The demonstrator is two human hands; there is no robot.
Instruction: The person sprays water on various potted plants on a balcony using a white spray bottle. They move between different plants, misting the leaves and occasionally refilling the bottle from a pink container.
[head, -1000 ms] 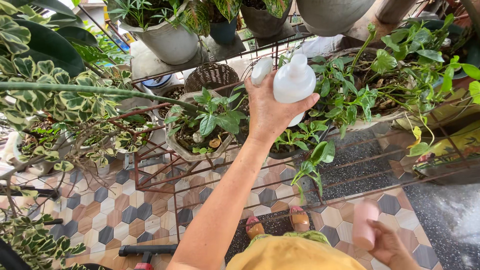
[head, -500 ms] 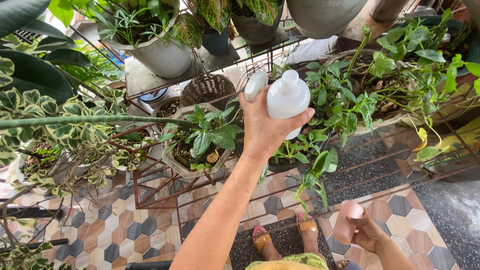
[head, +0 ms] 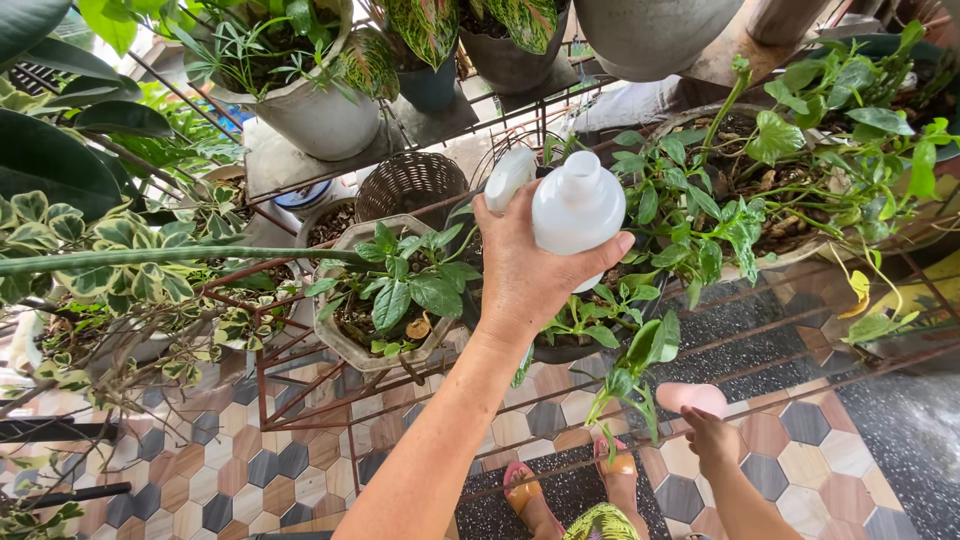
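White plastic bottle: a squat, rounded bottle (head: 577,207) with a narrow neck and smooth, slightly see-through walls, held up over the potted plants in the middle of the scene, tilted so its neck points away from the person.
Left hand: the left hand (head: 525,265) wraps the bottle's lower body from the near side, fingers curled round the right of it and thumb on the left, a whole-palm hold that suits a slippery round shape.
White cap: an oval white piece (head: 509,176) sits just left of the bottle above the thumb; whether the same hand pins it or it joins the bottle I cannot tell.
Right hand: the right hand (head: 713,437), low and near right, is closed round a soft pink cylinder (head: 692,398) with a matte skin, held upright and well apart from the bottle.
Grey pot: an angular, stone-like pot (head: 352,342) left of the left hand carries a broad-leaved green plant (head: 400,280) in dark soil.
Wicker basket: a brown woven basket (head: 411,183) stands farther back, rough and open-weave.
Rack: thin rust-red metal bars (head: 300,360) carry the pots off the floor, in tiers so each plant gets light.
Trailing vine: heart-shaped glossy leaves (head: 720,200) spill from a wide pot at far right.
Floor: hexagon tiles (head: 230,470) in grey, tan and cream, with speckled dark stone at right.
Feet: pink and orange sandals (head: 560,480) show at the near edge.
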